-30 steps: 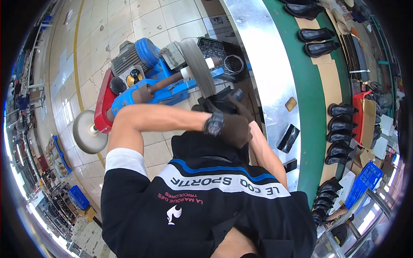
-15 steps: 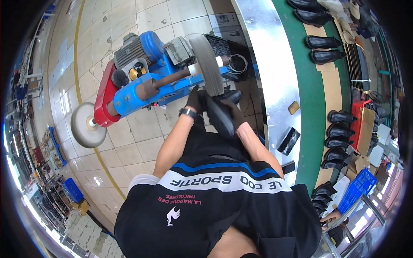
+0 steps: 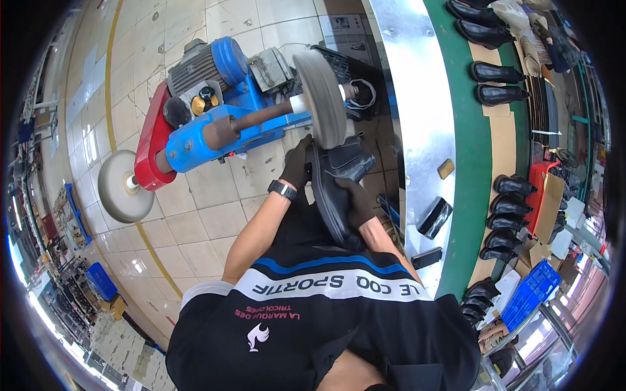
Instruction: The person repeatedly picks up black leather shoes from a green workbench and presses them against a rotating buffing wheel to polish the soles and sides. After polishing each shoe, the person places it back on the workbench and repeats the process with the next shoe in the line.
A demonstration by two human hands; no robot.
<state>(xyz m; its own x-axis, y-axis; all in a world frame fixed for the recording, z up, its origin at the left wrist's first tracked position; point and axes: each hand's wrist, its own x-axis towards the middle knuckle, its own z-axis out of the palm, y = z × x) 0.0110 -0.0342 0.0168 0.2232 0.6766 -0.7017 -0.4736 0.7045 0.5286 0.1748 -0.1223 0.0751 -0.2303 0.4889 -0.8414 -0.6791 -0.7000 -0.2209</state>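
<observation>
A black ankle boot [image 3: 330,199] is between my two gloved hands, its sole edge facing left and its toe end toward my body. My left hand [image 3: 298,164], in a dark glove with a watch at the wrist, grips the boot's sole side near the heel. Curled round the upper from the right is my right hand [image 3: 357,202], also in a dark glove. The heel and ankle end of the boot lies against or just under the grey buffing wheel [image 3: 323,98], whose blurred surface suggests spinning. Exact contact is hard to see.
The blue machine [image 3: 195,143] carries a motor, a red guard [image 3: 153,140] and a second, pale wheel [image 3: 124,186] at left. To the right runs a metal-edged green bench [image 3: 473,143] with several black shoes [image 3: 501,94], a small tan block [image 3: 446,169] and a black glossy object [image 3: 435,217].
The boot has turned and come closer to my body, so more of its upper and ankle shows. Both hands have moved with it, keeping their grip.
</observation>
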